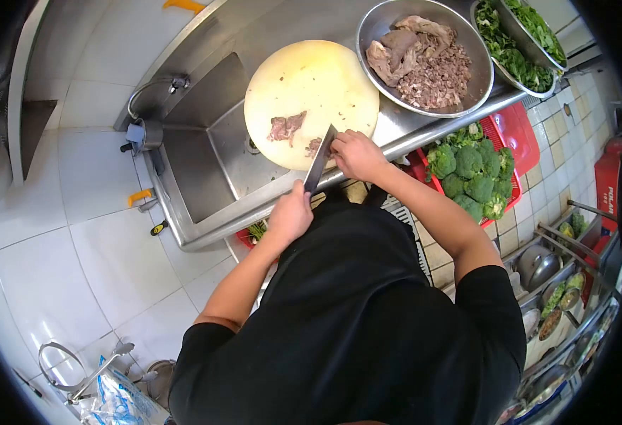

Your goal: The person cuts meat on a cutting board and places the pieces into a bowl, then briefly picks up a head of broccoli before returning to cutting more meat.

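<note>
My left hand (pixel 291 214) is wrapped round the handle of a cleaver (pixel 319 161), whose broad blade points away from me over the near edge of a round, pale chopping board (pixel 304 74). Beside the blade, my right hand (pixel 357 154) is closed, its fingertips low against the blade on the board; what they grip is hidden. Small cut bits of meat (pixel 313 147) lie just left of the blade. Farther left on the board rests a larger piece of dark pinkish meat (pixel 287 127).
A steel bowl (pixel 484 92) of chopped and whole meat stands right of the board. Beyond it are containers of leafy greens (pixel 492 32). The sink basin (pixel 198 177) lies left. Below the counter, a red basket (pixel 515 185) holds broccoli (pixel 470 164).
</note>
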A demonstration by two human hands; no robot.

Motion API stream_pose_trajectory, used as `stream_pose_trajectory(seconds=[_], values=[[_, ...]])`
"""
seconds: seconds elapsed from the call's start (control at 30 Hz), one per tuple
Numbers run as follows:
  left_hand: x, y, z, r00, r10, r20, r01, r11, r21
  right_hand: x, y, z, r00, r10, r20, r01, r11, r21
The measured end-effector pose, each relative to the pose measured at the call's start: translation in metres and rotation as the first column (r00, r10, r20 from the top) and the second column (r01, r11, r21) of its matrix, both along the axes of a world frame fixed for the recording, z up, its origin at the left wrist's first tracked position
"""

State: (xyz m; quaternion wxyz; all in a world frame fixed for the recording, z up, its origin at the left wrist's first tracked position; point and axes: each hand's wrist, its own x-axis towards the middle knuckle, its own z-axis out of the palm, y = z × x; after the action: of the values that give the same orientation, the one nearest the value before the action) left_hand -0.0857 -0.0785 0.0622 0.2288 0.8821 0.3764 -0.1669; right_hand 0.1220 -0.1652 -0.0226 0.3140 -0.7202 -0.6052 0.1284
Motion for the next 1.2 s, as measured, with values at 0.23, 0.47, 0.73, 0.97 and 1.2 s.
stream_pose_trajectory(seconds=[0.23,0.47,0.73,0.97,1.2], values=[[0.004,0.003,0.023,0.999,-0.035,0.028,0.037,0.997,-0.062,0.000,-0.007,-0.003,1.000,0.010,0.028,-0.009,0.999,-0.034],[0.023,0.049,0.006,0.990,0.040,0.133,-0.024,0.993,-0.115,-0.009,0.005,0.003,0.993,-0.091,-0.081,0.085,0.993,-0.082],[-0.027,0.137,0.017,0.784,0.483,0.390,-0.264,0.828,-0.495,0.000,0.117,0.010,1.000,-0.009,-0.029,0.006,0.996,-0.088],[-0.074,0.161,0.010,0.807,0.456,0.375,-0.216,0.820,-0.530,0.024,0.148,-0.002,0.962,-0.190,-0.195,0.126,0.945,-0.301],[-0.065,0.137,-0.045,0.897,-0.010,0.442,0.234,0.858,-0.457,0.076,0.106,0.045,0.699,-0.472,-0.538,0.348,0.881,-0.321]])
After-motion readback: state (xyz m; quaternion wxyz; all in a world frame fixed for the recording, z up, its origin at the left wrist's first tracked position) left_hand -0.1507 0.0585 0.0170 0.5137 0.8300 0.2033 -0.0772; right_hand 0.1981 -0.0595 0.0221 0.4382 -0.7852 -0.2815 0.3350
